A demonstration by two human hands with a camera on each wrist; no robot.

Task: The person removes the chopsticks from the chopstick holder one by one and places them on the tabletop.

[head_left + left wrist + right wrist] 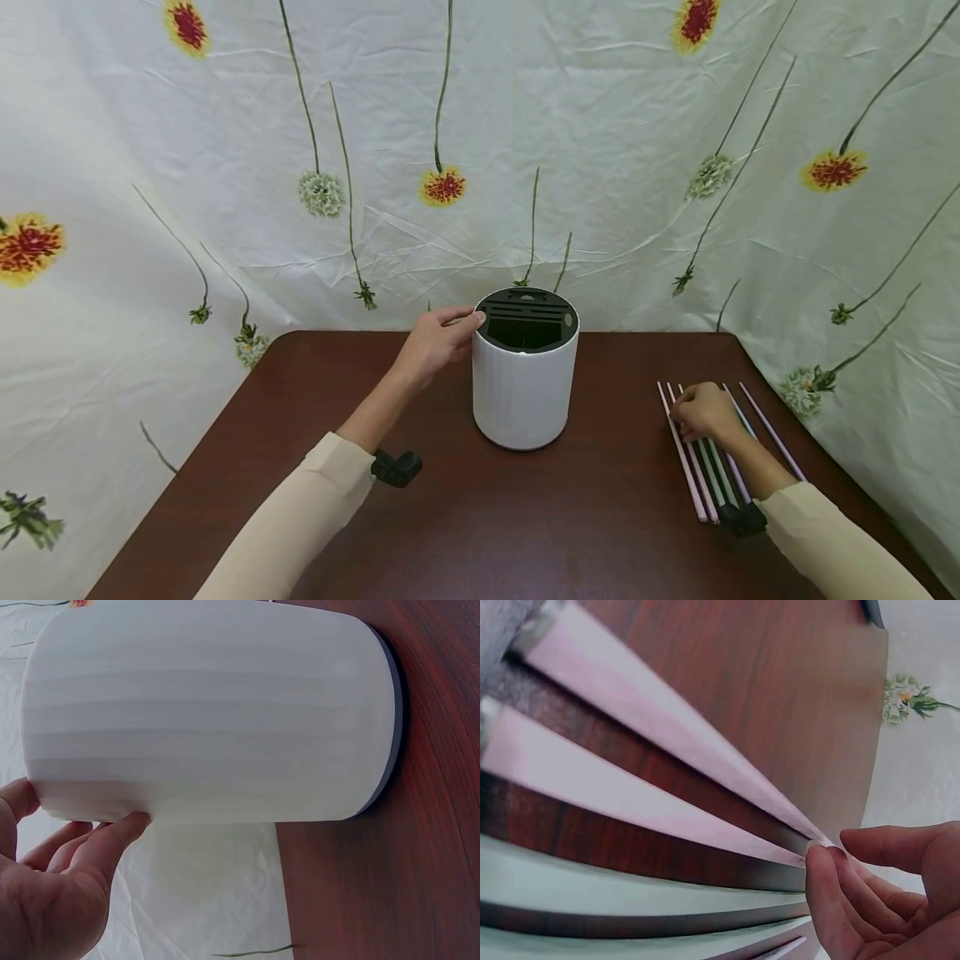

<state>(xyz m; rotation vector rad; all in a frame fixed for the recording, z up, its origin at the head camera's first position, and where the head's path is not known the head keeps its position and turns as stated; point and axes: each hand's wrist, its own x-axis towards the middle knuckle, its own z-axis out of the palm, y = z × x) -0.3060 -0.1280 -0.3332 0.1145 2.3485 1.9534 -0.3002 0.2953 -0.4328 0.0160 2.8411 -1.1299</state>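
Observation:
A white round utensil holder (522, 392) with a black slotted top (527, 310) stands upright on the table. My left hand (442, 340) holds it by the upper left side, thumb at the rim and fingers against the wall; the left wrist view shows this hand (71, 877) beside the ribbed white wall (210, 727). To the right lie several pastel chopsticks side by side, pink, green, blue and purple. My right hand (705, 411) is over them, pinching a pink chopstick (682, 735) between thumb and fingertips in the right wrist view. The hand (892, 892) hides the chopstick's far end.
The dark brown wooden table (525, 533) ends at a back edge just behind the holder. A white flowered cloth (615, 150) hangs behind and at the sides. A purple chopstick (772, 432) lies near the table's right edge.

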